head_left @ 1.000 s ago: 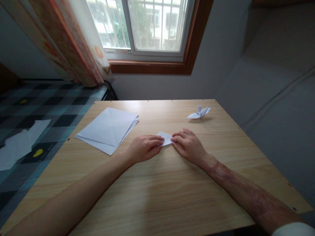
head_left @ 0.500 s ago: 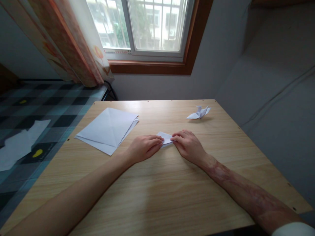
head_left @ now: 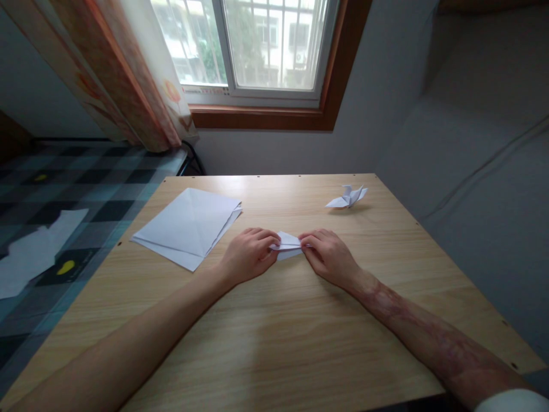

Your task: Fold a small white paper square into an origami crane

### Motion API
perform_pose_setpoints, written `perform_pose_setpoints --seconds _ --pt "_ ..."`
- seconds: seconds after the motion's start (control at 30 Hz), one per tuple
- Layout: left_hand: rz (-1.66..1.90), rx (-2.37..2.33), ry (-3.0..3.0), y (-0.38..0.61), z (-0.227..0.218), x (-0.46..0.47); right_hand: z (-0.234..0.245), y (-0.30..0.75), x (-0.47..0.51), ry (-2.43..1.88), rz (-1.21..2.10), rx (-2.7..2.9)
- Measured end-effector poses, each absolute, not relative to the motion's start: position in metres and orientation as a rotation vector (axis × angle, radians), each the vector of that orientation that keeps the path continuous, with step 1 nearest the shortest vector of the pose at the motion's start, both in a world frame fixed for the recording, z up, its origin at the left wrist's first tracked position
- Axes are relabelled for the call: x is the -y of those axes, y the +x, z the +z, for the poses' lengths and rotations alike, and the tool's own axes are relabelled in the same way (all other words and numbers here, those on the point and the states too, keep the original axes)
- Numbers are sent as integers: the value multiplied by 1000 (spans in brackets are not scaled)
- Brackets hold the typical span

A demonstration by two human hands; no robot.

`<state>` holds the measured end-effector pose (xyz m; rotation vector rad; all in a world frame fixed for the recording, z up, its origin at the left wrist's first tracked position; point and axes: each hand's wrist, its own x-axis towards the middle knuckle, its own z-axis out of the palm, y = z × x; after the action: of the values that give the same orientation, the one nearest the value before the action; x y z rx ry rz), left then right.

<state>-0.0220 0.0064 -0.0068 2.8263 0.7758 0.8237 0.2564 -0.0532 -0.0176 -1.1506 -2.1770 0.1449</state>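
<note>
A small piece of folded white paper [head_left: 289, 242] lies between my hands at the middle of the wooden table [head_left: 274, 355]. My left hand [head_left: 252, 253] pinches its left end, fingers on top and thumb at the near side. The right end is held between the thumb and fingertips of my right hand [head_left: 329, 255]. Both ends of the paper are partly covered by fingers. Its middle shows layered folds, with a flap sticking out toward me and a point facing away.
A folded paper crane [head_left: 347, 197] stands at the table's far right. Square white sheets [head_left: 189, 226] are stacked at the left. More paper [head_left: 36, 252] lies on the checked bed [head_left: 90, 189] beside the table. A curtain [head_left: 128, 68] hangs by the window [head_left: 274, 46].
My left hand has shifted slightly left and away, and my right hand a little to the right. More of the paper's middle and near flap now shows between them.
</note>
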Motion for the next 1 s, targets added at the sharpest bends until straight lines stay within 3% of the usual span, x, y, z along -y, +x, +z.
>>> perform_pose_setpoints --seconds 0.6,1.0 --pt "812 -825 2828 -21 -6 -7 -18 256 53 -1139 124 2227" --pt "861 -609 2776 -21 -4 -5 -19 259 53 -1168 51 2198"
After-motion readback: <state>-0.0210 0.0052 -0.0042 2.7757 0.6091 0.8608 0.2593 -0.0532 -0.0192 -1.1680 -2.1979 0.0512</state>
